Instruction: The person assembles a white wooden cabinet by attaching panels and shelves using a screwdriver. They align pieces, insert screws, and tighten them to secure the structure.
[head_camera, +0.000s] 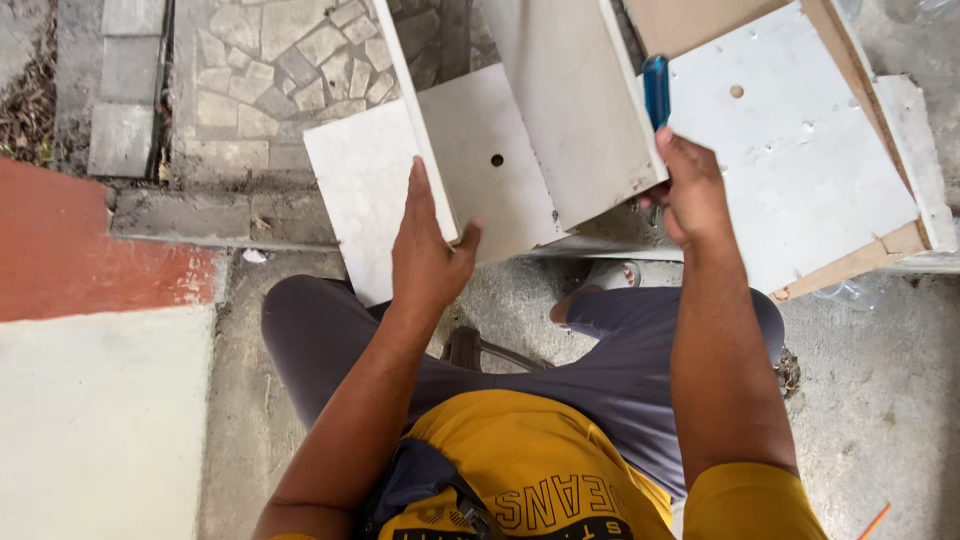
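The white panel assembly (560, 130), the biggest piece, rests on the floor ahead of the knees and leans toward the person; if either grip slackens it could tip or twist at the joint. The left hand (425, 250) lies flat against a thin upright panel (425, 140), fingers (420, 195) stretched out, thumb hooked over its edge, a light hold that could slide. The right hand (690, 190) is closed round a blue-handled screwdriver (656, 90) at the panel corner; its tip is hidden below the fingers, and could slip off and gouge the board
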